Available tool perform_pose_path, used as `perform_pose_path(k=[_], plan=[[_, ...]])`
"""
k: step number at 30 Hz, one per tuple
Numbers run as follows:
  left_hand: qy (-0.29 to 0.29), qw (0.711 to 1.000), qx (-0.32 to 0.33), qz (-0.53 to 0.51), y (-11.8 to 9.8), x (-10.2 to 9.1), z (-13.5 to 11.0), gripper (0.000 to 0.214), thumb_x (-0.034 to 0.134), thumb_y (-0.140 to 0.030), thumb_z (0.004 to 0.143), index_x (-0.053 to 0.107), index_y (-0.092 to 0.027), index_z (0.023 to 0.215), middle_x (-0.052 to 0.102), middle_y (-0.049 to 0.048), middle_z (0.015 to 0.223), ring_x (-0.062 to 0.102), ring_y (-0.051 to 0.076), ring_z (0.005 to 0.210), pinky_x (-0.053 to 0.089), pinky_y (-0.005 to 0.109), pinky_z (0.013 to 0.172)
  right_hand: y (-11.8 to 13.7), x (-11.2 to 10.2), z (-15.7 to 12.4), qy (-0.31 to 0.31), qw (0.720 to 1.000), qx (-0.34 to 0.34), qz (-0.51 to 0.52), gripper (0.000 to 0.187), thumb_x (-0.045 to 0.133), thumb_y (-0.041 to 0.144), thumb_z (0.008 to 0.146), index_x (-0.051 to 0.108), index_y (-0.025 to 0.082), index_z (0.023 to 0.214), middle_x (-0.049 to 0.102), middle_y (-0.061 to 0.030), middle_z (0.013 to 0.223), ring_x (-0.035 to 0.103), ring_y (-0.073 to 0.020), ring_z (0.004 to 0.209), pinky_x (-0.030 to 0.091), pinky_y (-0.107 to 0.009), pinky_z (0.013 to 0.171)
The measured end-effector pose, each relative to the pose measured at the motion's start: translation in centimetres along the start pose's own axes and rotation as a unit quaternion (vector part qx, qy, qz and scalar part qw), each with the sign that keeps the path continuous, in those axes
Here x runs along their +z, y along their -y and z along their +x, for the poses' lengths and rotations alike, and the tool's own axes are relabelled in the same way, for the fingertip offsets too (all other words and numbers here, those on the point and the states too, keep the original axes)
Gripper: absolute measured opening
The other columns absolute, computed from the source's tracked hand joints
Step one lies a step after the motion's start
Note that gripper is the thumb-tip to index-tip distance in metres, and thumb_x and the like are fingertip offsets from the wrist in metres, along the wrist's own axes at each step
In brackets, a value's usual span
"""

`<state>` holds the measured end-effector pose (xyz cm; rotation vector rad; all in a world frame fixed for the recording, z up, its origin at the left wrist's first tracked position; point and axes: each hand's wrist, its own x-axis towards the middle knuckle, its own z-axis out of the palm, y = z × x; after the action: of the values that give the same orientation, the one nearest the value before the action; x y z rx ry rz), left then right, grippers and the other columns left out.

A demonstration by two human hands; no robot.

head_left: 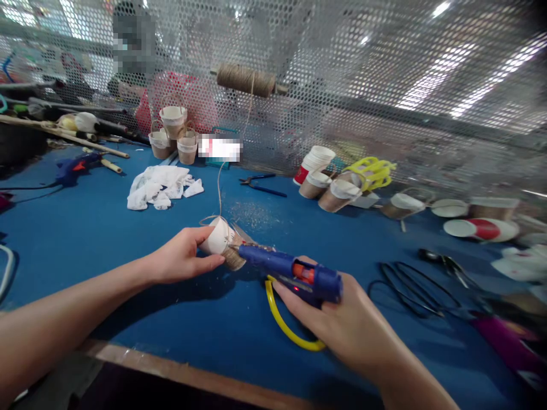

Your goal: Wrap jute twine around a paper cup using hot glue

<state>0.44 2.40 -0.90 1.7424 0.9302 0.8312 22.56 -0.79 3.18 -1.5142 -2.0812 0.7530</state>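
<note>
Perforated metal screening [363, 108] is seen behind a blue-topped bench [231, 336], and a spool of twine [245, 80] is mounted before it. Near the front of the bench, a paper cup [219, 236], partly wrapped in twine, is gripped tilted between the thumb and fingers of the left hand [182, 256]. By the right hand [337, 319] a blue glue gun [271, 261] is grasped, its nozzle brought right up to the wrapping; whether contact is made cannot be told. A lit red light [296, 288] suggests that the gun is powered, so a burn must be counted the chief risk: the left thumb is placed close to the tip, and a small slip could be enough. If the nozzle were held too long in one spot, glue could be spread in a lump or the wrapping shifted. The twine strand [219, 185] is run from the spool to the cup; were it snagged or tugged, the wound turns could be loosened. Beneath the gun a yellow loop [280, 322] is also carried at the right hand, by which aim could be made clumsier. If the cup were squeezed too firmly, its wall could be dented.
</note>
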Motion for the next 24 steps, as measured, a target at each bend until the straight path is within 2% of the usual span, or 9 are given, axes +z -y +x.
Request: perform_pose_path(k=[7,11,16,20,24], plan=[[-0.005,1.000,0.015,0.015,0.20,0.01,0.11,0.026,0.054,-0.020,0.077,0.057,-0.010,0.100,0.065,0.0091,0.099,0.059,0.018,0.086,0.046,0.030,0.080,-0.42,-0.06,-0.16,0.026,0.999,-0.022,-0.011,0.014,0.053,0.032,0.076,0.053,0.020,0.068,0.052,0.0026,0.056,0.046,-0.0115,0.052,0.042,-0.022,0.049],[-0.006,0.999,0.016,0.030,0.22,0.00,0.06,0.025,0.054,-0.021,0.077,0.057,-0.009,0.099,0.064,0.0095,0.097,0.058,0.018,0.085,0.046,0.031,0.079,-0.23,-0.06,-0.19,0.015,1.000,-0.012,-0.006,0.013,0.052,0.030,0.076,0.053,0.020,0.068,0.052,0.0026,0.057,0.046,-0.0113,0.052,0.042,-0.022,0.049],[-0.013,0.999,0.015,0.041,0.28,0.03,0.05,0.022,0.054,-0.021,0.076,0.059,-0.009,0.094,0.064,0.0072,0.087,0.057,0.016,0.075,0.046,0.029,0.072,-0.07,-0.11,-0.10,0.029,0.999,-0.029,-0.012,0.014,0.052,0.029,0.075,0.052,0.020,0.065,0.050,0.0030,0.054,0.044,-0.0107,0.049,0.040,-0.021,0.046],[-0.014,0.999,0.017,0.035,0.35,0.06,0.08,0.024,0.054,-0.020,0.076,0.059,-0.009,0.096,0.064,0.0079,0.090,0.057,0.016,0.078,0.046,0.029,0.074,-0.14,-0.19,-0.17,0.024,0.999,-0.017,-0.017,0.013,0.052,0.031,0.075,0.053,0.020,0.067,0.053,0.0026,0.055,0.047,-0.0116,0.050,0.042,-0.022,0.047],[-0.016,0.999,0.011,0.040,0.42,0.09,0.03,0.024,0.055,-0.021,0.076,0.059,-0.008,0.095,0.064,0.0075,0.086,0.057,0.016,0.075,0.047,0.028,0.072,-0.09,-0.07,-0.21,0.031,0.999,-0.035,-0.013,0.013,0.051,0.029,0.076,0.054,0.021,0.066,0.054,0.0024,0.056,0.048,-0.0115,0.051,0.042,-0.021,0.047]])
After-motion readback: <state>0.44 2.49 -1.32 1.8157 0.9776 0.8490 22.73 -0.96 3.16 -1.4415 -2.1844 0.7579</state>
